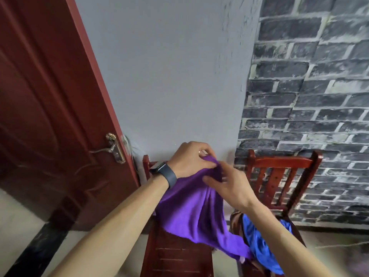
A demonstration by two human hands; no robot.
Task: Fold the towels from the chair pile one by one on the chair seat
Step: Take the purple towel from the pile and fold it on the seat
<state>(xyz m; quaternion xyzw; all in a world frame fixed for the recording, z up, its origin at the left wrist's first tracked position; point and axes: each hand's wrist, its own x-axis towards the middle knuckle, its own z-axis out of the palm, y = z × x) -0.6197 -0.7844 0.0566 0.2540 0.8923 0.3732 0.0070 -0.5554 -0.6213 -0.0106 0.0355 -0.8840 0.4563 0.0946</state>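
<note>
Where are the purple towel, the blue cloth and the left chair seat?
purple towel (189,212), head view, middle of the hanging cloth.
blue cloth (257,242), head view, crumpled middle of the heap.
left chair seat (175,256), head view, bare wood below the purple towel.

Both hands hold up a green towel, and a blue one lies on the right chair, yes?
Not green: the head view shows the left hand and right hand holding up a purple towel. The blue towel does lie on the right chair.
</note>
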